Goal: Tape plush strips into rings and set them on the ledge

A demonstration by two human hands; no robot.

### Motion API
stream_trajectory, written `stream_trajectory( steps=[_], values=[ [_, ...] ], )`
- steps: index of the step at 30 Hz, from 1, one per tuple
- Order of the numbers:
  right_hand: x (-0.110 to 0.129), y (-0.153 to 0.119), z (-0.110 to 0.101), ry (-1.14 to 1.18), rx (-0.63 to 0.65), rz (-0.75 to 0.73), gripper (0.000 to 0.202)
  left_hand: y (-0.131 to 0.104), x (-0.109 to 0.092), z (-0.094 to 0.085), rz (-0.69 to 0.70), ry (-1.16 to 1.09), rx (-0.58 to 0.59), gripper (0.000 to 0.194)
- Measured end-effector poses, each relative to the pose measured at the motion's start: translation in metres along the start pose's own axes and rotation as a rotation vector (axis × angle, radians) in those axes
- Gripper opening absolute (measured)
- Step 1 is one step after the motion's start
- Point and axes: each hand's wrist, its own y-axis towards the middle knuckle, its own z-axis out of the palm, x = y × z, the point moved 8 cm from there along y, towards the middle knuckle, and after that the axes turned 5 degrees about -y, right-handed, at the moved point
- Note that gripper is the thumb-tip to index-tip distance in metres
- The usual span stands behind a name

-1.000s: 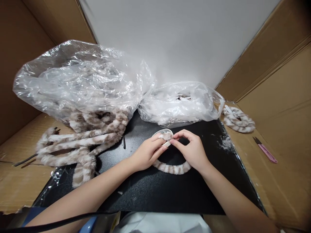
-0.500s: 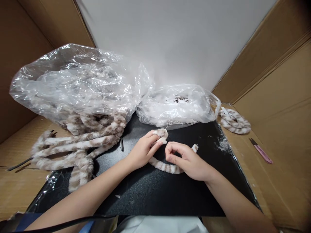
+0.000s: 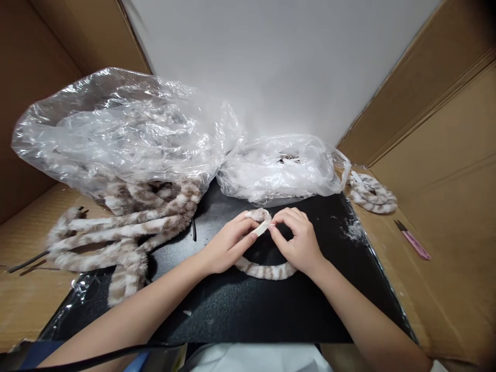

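A brown-and-white fuzzy strip [image 3: 267,271] curves over the black work surface [image 3: 232,315], below and between my hands. My left hand [image 3: 231,242] pinches its upper end, where a smooth cream-white band [image 3: 262,226] shows along the fuzzy part. Just right of that band, my right hand [image 3: 295,238] has thumb and forefinger pressed together on something small, whitish and thin. Its exact shape is too small to tell. The strip's other end is hidden behind my right hand.
Fuzzy strips [image 3: 127,227] spill from a large clear bag [image 3: 127,129] at left. Another clear bag [image 3: 282,168] lies at the back. At right are a coiled fuzzy strip [image 3: 374,196] and pink-handled snips [image 3: 416,244]. Cardboard walls [image 3: 442,144] flank the surface.
My right hand has moved up against the cream-white band and now pinches something small there. The band has turned and shows more of its smooth side. My left hand keeps its hold.
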Motion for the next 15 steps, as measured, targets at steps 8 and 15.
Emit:
stream_trajectory(
  steps=[8, 15],
  values=[
    [0.012, -0.006, -0.018, 0.095, -0.063, -0.018, 0.019, 0.008, 0.014, -0.012, 0.006, 0.107, -0.062, 0.019],
    [-0.008, -0.022, -0.04, 0.247, -0.098, 0.145, 0.023, 0.008, 0.006, -0.015, 0.075, 0.108, -0.065, 0.021]
  ],
)
